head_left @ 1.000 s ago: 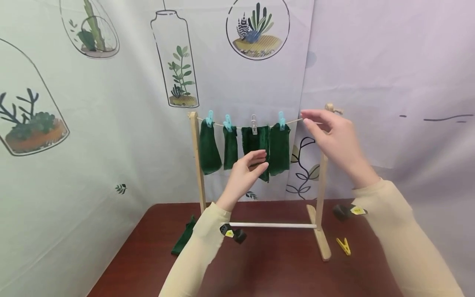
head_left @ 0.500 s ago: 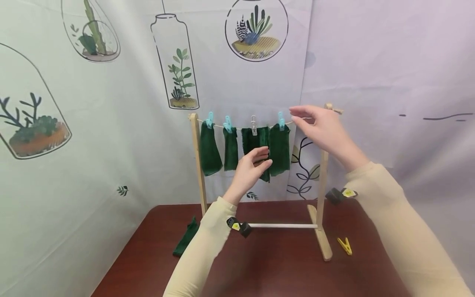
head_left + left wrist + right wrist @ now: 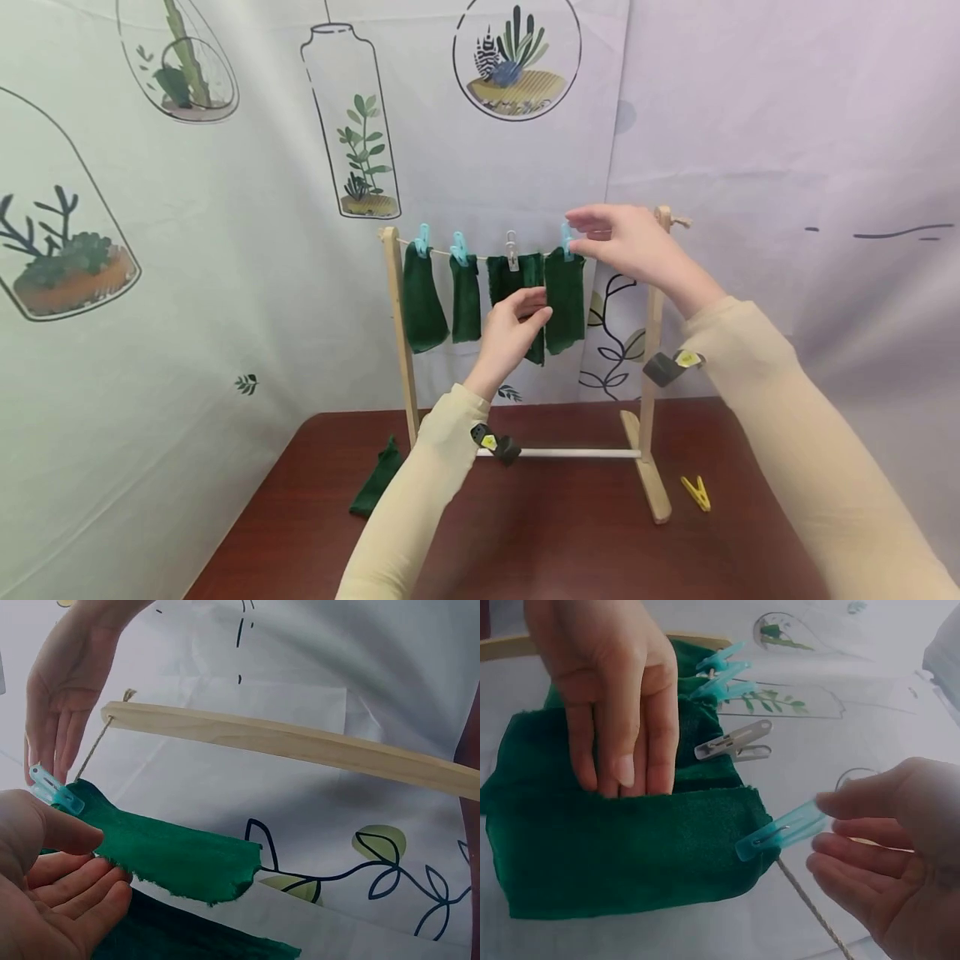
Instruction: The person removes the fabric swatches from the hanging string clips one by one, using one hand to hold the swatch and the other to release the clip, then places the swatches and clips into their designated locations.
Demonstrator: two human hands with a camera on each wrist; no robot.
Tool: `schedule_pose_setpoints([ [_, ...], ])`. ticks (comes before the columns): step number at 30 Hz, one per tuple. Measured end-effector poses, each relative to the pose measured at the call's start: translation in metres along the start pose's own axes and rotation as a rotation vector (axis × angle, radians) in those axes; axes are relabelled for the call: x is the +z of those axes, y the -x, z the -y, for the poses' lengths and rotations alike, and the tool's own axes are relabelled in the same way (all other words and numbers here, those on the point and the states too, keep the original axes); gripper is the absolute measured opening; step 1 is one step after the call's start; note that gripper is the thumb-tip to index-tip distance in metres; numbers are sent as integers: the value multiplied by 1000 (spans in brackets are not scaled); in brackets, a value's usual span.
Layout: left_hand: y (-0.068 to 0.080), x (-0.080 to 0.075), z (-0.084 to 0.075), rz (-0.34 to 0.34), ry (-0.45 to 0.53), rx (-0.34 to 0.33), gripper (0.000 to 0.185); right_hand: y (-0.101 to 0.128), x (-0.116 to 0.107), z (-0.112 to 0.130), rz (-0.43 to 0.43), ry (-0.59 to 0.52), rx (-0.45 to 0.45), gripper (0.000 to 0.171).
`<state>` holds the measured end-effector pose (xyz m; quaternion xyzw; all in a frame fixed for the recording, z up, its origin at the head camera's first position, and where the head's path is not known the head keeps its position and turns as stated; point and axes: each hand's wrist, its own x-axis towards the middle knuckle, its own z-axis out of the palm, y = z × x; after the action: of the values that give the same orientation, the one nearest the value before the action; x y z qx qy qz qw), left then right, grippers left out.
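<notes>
1. The green cloth [image 3: 564,302] hung at the right end of the string [image 3: 810,907] on the little wooden rack [image 3: 651,367], pinned by a blue peg [image 3: 780,829]; three more green pieces hung to its left.
2. Looked light, floppy, frayed at the edges; I'd say take it by the top corner near the peg, since it would slump anywhere else.
3. Left hand [image 3: 513,325] was raised mid-rack, fingers loosely bent, tips touching the cloth's lower edge; not really gripping it.
4. Right hand [image 3: 626,242] hovered at the peg, thumb and fingers parted, holding nothing.
5. A yellow peg [image 3: 696,493] lay near the table's right edge.
</notes>
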<state>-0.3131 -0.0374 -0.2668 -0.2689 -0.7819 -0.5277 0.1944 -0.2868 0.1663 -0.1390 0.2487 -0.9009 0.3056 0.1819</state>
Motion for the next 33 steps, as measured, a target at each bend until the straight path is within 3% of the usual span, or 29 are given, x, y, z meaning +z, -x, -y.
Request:
schedule_pose_setpoints([
  [5, -8, 3, -4, -34, -9, 8, 35, -7, -1, -1, 54, 2, 13, 54],
  [14, -20, 9, -9, -95, -22, 27, 29, -12, -3, -3, 71, 4, 13, 56],
  [22, -18, 8, -11, -119, -38, 40, 25, -12, -2, -4, 84, 3, -4, 51],
  [27, -15, 9, -12, -121, -20, 41, 25, -11, 0, -7, 61, 21, -29, 47],
  [33, -16, 9, -14, -149, -13, 78, 26, -10, 2, -8, -27, 10, -44, 42],
])
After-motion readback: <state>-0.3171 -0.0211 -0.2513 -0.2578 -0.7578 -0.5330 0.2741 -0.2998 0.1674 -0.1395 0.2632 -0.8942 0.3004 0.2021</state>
